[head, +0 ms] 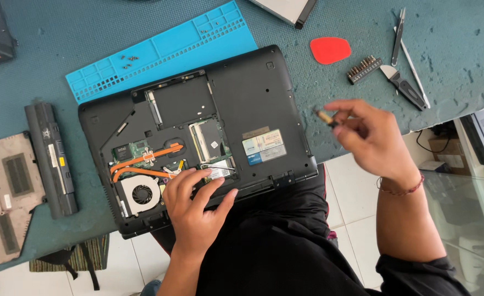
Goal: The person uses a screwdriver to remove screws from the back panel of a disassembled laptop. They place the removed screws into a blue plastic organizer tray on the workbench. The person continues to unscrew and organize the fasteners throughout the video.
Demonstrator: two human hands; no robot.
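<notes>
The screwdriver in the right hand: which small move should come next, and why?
Probably bring the screwdriver down to the small card in the opened laptop. The right hand holds it raised beside the laptop, while the left hand fingers rest at that card.

A black laptop (253, 104) is laid upside down with its base cover removed, the fan and copper heat pipes exposed just beside the left fingers (198, 178). A small screwdriver (325, 117), blurred, is pinched between the right fingertips (345, 118), raised beside the laptop's edge.

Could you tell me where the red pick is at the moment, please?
In the head view, the red pick lies flat on the teal table, upper right of the opened laptop, just left of the bit holder.
</notes>
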